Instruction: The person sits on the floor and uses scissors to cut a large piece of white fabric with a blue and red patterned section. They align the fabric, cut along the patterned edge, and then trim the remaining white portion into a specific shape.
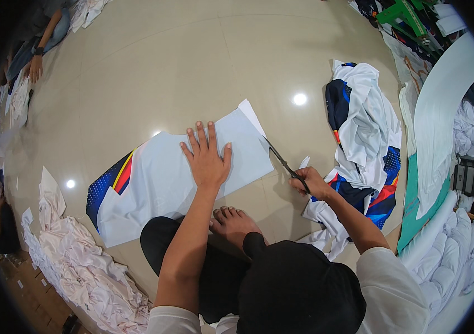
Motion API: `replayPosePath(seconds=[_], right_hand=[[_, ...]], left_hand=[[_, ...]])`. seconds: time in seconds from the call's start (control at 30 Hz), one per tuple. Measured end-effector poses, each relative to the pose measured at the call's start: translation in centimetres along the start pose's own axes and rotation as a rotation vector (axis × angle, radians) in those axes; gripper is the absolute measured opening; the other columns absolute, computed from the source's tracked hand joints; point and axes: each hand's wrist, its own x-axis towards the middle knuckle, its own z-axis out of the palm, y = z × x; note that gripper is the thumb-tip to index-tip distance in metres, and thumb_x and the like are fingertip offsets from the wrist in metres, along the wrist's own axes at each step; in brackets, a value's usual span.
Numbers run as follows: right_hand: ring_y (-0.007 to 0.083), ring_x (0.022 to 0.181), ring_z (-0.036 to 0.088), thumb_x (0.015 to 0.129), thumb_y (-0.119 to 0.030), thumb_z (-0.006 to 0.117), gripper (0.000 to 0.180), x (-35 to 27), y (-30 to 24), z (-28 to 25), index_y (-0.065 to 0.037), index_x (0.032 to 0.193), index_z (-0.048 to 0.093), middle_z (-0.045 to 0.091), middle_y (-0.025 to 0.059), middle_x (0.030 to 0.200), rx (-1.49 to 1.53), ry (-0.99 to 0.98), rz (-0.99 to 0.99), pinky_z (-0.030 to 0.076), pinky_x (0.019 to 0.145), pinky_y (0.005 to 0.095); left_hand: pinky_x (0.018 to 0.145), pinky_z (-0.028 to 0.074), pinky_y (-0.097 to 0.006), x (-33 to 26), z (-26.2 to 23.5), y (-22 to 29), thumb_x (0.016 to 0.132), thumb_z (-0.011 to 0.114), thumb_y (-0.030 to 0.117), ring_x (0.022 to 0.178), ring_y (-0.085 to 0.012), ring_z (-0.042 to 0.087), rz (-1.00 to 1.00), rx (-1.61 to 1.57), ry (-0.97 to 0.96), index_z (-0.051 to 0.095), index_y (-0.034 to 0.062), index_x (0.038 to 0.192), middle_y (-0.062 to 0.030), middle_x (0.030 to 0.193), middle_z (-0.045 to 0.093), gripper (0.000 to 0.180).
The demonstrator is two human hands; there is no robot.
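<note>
A piece of white fabric [153, 178] lies on the tiled floor in front of me, its left end printed in dark blue, red and yellow. On top of it rests a pale grey-white pattern sheet [245, 156]. My left hand [208, 158] presses flat on the sheet with its fingers spread. My right hand [310, 183] grips a pair of dark scissors [282, 161] by the handles. The scissors' blades point up and left, at the right edge of the sheet, beside a white strip of fabric [252, 116] that sticks out past it.
A heap of printed white and blue fabric [367, 122] lies to the right. Crumpled pale fabric scraps [75, 256] are piled at the lower left. White rolls [443, 261] and a green sheet [409, 206] stand at far right. Another person's hand [36, 68] is at upper left.
</note>
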Motion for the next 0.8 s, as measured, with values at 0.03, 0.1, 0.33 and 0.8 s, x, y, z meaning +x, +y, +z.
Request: replayPosePath(seconds=[0.03,0.1,0.33,0.8], right_hand=[[0.0093,0.05,0.055,0.088,-0.023,0.075,0.029,0.14,-0.01,0.11,-0.004,0.07,0.062,0.058,0.0017,0.06,-0.001,0.004,0.002,0.042,0.048,0.0266],[0.0092,0.05,0.054,0.089,-0.025,0.076,0.03,0.25,0.08,0.18,-0.005,0.072,0.062,0.057,0.0012,0.06,-0.007,0.006,-0.005,0.041,0.048,0.0265],[0.0087,0.05,0.054,0.093,-0.028,0.076,0.032,0.23,0.16,0.46,-0.005,0.075,0.063,0.057,0.0006,0.06,-0.028,0.011,-0.019,0.041,0.048,0.0259],[0.009,0.049,0.055,0.094,-0.026,0.075,0.031,-0.15,-0.13,0.5,-0.004,0.075,0.064,0.057,0.0005,0.059,-0.048,-0.002,-0.02,0.043,0.048,0.0262]], left_hand=[[0.127,0.007,-0.067,0.0,-0.01,0.01,0.106,0.046,0.053,0.161,-0.0433,0.013,-0.002,0.001,0.0,0.028,0.014,0.168,-0.0174,0.175,0.021,0.076],[0.127,0.007,-0.067,-0.01,0.01,0.01,0.106,0.046,0.053,0.161,-0.0432,0.013,-0.005,0.004,-0.001,0.028,0.014,0.168,-0.0173,0.174,0.022,0.076],[0.127,0.006,-0.066,-0.03,-0.03,0.07,0.106,0.045,0.053,0.162,-0.0421,0.012,-0.01,0.012,-0.008,0.027,0.0146,0.169,-0.0151,0.176,0.02,0.076],[0.126,0.008,-0.068,0.02,-0.1,0.08,0.106,0.047,0.052,0.161,-0.0441,0.014,-0.001,-0.012,0.012,0.029,0.0142,0.168,-0.0174,0.174,0.022,0.075]])
